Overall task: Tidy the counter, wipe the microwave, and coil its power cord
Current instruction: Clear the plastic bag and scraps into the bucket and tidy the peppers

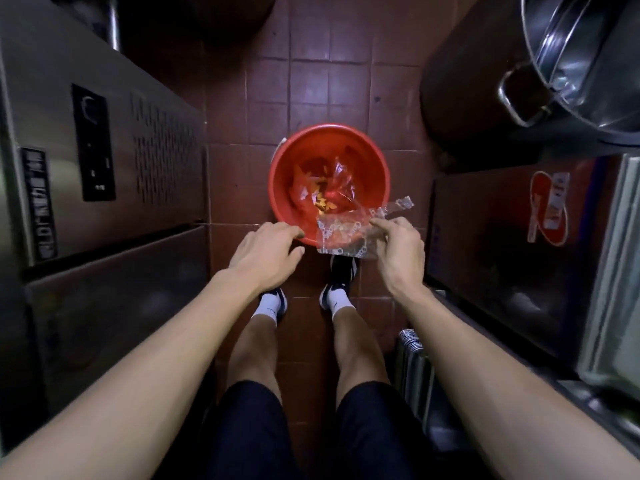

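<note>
A red bucket stands on the tiled floor in front of my feet, holding clear plastic and orange scraps. My right hand pinches a clear plastic bag printed with small rings, held over the bucket's near right rim. My left hand hovers at the near left rim, fingers spread and slightly curled, holding nothing. The microwave and its cord are not in view.
A steel refrigerator unit with a vent and control panel walls the left side. On the right are a dark cabinet with a red sticker and a large steel pot above. The brown tiled floor runs ahead between them.
</note>
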### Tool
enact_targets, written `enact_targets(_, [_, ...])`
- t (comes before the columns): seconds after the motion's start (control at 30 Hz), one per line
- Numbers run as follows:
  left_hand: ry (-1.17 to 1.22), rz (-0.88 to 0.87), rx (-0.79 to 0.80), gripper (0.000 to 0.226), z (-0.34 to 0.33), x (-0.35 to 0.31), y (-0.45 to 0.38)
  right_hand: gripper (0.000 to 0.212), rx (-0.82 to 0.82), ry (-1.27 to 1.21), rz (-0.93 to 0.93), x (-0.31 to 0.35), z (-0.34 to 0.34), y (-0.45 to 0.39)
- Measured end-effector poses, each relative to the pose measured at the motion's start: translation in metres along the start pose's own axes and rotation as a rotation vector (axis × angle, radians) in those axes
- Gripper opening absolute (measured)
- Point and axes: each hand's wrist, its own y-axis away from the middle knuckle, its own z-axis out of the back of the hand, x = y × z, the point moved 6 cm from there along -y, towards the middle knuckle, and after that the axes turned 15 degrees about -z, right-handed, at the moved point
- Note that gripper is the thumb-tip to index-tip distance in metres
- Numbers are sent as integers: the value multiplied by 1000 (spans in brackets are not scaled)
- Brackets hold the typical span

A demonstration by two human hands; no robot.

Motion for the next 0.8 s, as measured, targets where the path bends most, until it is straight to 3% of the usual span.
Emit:
enact_targets(0.6, [89, 14, 47, 39, -69, 91, -94, 35, 4, 142, 103, 15, -112, -117])
enact_targets(0.8, [89, -3, 69, 38, -82, 117, -117, 41, 13, 243, 148, 32, -153, -150])
